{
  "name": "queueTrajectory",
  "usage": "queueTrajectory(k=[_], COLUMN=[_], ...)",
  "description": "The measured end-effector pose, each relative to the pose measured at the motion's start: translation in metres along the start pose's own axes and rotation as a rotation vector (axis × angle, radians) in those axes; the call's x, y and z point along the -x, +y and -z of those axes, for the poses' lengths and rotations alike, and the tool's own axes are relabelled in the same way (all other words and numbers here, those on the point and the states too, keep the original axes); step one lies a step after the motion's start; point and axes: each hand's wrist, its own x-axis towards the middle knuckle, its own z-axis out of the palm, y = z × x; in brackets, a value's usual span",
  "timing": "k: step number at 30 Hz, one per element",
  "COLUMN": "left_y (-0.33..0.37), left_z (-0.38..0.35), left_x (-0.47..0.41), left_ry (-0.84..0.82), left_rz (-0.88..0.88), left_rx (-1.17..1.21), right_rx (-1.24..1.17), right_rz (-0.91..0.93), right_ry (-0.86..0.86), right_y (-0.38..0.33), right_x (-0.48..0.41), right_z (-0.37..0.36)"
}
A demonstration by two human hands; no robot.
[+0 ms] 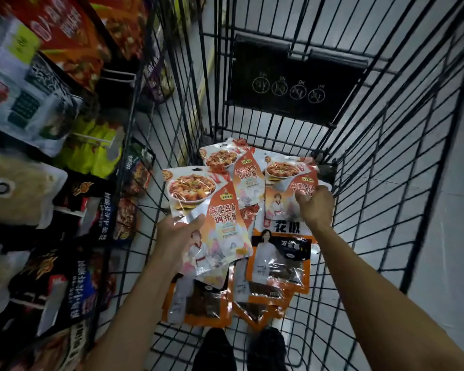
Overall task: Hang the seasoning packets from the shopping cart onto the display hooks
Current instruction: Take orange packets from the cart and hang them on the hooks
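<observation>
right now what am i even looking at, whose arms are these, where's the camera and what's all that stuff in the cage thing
No machine here: this is one picture from a camera on a person's head, looking down at their own bare arms. The cage is a black wire shopping cart. In it lie seasoning packets: white-and-orange ones showing a dish, and nearer, orange packets with clear windows. The left hand holds one dish packet above the pile, thumb on its front. The right hand touches a second dish packet lying in the cart; whether it grips it I cannot tell. On the left is the store display of hanging packets. The dark shapes at the bottom are shoes.
</observation>
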Motion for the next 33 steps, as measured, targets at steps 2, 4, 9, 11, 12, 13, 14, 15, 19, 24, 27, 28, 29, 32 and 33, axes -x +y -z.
queueTrajectory(k=[2, 4, 9, 11, 12, 13, 14, 15, 19, 24, 27, 28, 29, 32, 33], left_y=[-0.004, -0.007, -0.009, -0.008, -0.007, -0.006, -0.006, -0.006, -0.008, -0.009, -0.006, -0.004, 0.000, 0.018, 0.027], left_z=[-0.008, -0.013, -0.014, -0.014, -0.013, -0.013, -0.012, -0.011, -0.010, -0.013, -0.017, -0.018, -0.019, -0.019, -0.019], left_x=[-0.012, -0.021, -0.031, -0.031, -0.031, -0.031, -0.031, -0.031, -0.033, -0.032, -0.025, -0.022, -0.017, 0.000, 0.008], left_ry=[-0.014, -0.001, -0.010, 0.003, 0.002, -0.006, -0.015, -0.022, -0.022, -0.059, -0.069, -0.067, -0.064, -0.082, -0.100], left_rz=[0.000, -0.018, -0.029, -0.016, -0.009, -0.007, -0.011, -0.017, -0.009, 0.019, -0.009, -0.024, -0.037, -0.070, -0.081], left_rx=[-0.002, 0.006, -0.001, -0.023, -0.025, -0.023, -0.023, -0.024, -0.039, -0.016, -0.050, -0.065, -0.082, -0.083, -0.077], right_rx=[0.053, 0.088, 0.152, 0.082, -0.011, -0.124, -0.227, -0.301, -0.451, -0.515, -0.590, -0.631, -0.682, -0.780, -0.803], right_rz=[-0.078, -0.094, -0.134, -0.205, -0.258, -0.308, -0.351, -0.384, -0.481, -0.481, -0.470, -0.459, -0.440, -0.350, -0.339], right_ry=[-0.022, -0.014, 0.069, 0.038, -0.007, -0.058, -0.104, -0.141, -0.268, -0.314, -0.232, -0.206, -0.184, -0.136, -0.129], right_y=[0.005, 0.009, 0.008, 0.001, -0.002, -0.005, -0.007, -0.008, -0.012, -0.016, -0.018, -0.019, -0.022, -0.033, -0.038], right_x=[-0.011, -0.013, -0.022, -0.027, -0.028, -0.028, -0.027, -0.026, -0.022, -0.010, 0.004, 0.010, 0.018, 0.045, 0.056], right_z=[-0.012, -0.021, -0.025, -0.020, -0.018, -0.015, -0.012, -0.010, -0.002, 0.003, 0.011, 0.017, 0.023, 0.050, 0.062])
